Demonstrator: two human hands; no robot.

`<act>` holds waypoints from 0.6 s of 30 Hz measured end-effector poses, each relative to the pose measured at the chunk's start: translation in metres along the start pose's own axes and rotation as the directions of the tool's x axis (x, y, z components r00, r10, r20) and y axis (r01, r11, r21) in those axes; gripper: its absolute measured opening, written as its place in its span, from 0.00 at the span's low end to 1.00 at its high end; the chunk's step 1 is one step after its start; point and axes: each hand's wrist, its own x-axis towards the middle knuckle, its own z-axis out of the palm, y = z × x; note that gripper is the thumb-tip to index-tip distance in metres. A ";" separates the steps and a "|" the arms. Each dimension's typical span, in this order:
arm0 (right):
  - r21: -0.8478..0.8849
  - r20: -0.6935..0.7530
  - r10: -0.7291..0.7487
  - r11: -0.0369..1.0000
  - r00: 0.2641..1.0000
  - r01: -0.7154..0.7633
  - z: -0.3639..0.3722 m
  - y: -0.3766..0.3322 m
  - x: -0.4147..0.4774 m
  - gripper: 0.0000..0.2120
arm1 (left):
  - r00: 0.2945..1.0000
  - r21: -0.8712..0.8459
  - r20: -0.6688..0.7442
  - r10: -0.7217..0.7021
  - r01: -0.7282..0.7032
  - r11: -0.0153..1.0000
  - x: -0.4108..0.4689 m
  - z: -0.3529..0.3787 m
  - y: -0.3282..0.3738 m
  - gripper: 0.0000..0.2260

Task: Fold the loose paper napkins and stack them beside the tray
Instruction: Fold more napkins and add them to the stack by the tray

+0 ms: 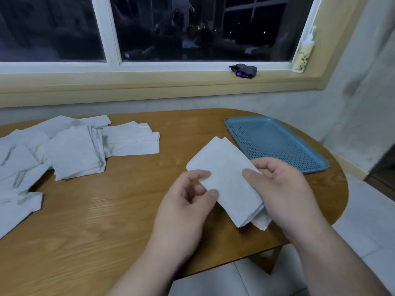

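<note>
A: State of the hands?

B: Both busy with one folded napkin (226,174). Pinching its near-left edge between thumb and fingertips of the left hand (188,195). Gripping its right side with the right hand (284,189), thumb on top, fingers curled underneath.

A: Whereabouts of that napkin?

B: Over the desk (106,210), right of centre, turned diagonally with one corner pointing away. Just beside the blue tray (275,142), on its near-left side. Several layers showing at the near end, slightly fanned. Touching the desk or lifted off it: cannot tell.

A: And the remaining paper?

B: Heaped at the left of the desk as loose napkins (70,150). Overlapping every which way, some flat, some rumpled, running out past the left edge of view. Well apart from the tray.

A: Notes on the tray itself?

B: Set at the far right of the desk, close to the rounded end. Rectangular, low rim, floor dotted with small holes.

A: Anything behind?

B: On the windowsill (149,82), a dark cloth bundle (243,70) with a purple patch. Further right, in the corner, a pump bottle (303,52) standing upright. Beyond the window (192,28), darkness and a few small lights.
</note>
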 end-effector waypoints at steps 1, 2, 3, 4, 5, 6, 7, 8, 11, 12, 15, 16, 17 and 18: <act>-0.031 -0.004 -0.011 0.999 1.000 0.011 -0.006 0.004 0.005 0.05 | 1.000 0.021 0.013 0.001 -0.001 1.000 0.002 0.007 -0.001 0.09; -0.062 -0.009 -0.013 0.998 1.000 0.013 -0.010 0.007 0.011 0.05 | 1.000 0.048 0.023 -0.002 0.001 0.999 0.003 0.013 -0.001 0.08; -0.120 -0.014 -0.018 0.993 1.000 0.016 -0.013 0.011 0.017 0.05 | 1.000 0.078 0.026 -0.007 0.005 0.997 0.005 0.019 -0.001 0.08; -0.195 -0.017 -0.029 0.981 0.999 0.025 -0.016 0.014 0.024 0.05 | 1.000 0.114 0.024 -0.006 0.003 0.993 0.006 0.024 -0.002 0.08; -0.269 -0.016 -0.043 0.962 0.999 0.037 -0.017 0.018 0.030 0.05 | 1.000 0.157 0.021 0.001 -0.004 0.988 0.008 0.028 -0.003 0.09; -0.330 -0.013 -0.051 0.943 0.999 0.044 -0.018 0.022 0.036 0.05 | 1.000 0.207 0.025 0.012 -0.016 0.978 0.009 0.032 -0.004 0.09; -0.385 -0.003 -0.056 0.922 0.998 0.050 -0.019 0.026 0.041 0.06 | 0.999 0.264 0.030 0.029 -0.036 0.964 0.011 0.035 -0.006 0.10; -0.438 0.004 -0.060 0.897 0.998 0.055 -0.019 0.030 0.046 0.07 | 0.998 0.328 0.044 0.051 -0.062 0.943 0.014 0.037 -0.008 0.11; -0.606 0.011 -0.085 0.792 0.996 0.074 -0.018 0.040 0.054 0.09 | 0.985 0.516 0.116 0.125 -0.167 0.840 0.018 0.040 -0.017 0.16; -0.673 0.017 -0.095 0.735 0.995 0.082 -0.018 0.043 0.056 0.12 | 0.979 0.560 0.144 0.143 -0.200 0.804 0.018 0.041 -0.020 0.18; -0.779 -0.005 -0.092 0.625 0.996 0.054 -0.019 0.046 0.055 0.18 | 0.970 0.626 0.188 0.153 -0.238 0.742 0.018 0.040 -0.026 0.20; -0.778 -0.019 -0.110 0.625 0.994 0.054 -0.020 0.046 0.054 0.18 | 0.969 0.626 0.193 0.153 -0.242 0.742 0.018 0.039 -0.026 0.21; -0.773 -0.030 -0.143 0.631 0.989 0.068 -0.022 0.046 0.052 0.17 | 0.968 0.618 0.195 0.155 -0.244 0.748 0.019 0.038 -0.026 0.21; -0.763 -0.039 -0.182 0.641 0.983 0.088 -0.023 0.044 0.050 0.17 | 0.967 0.607 0.196 0.160 -0.248 0.755 0.019 0.036 -0.025 0.22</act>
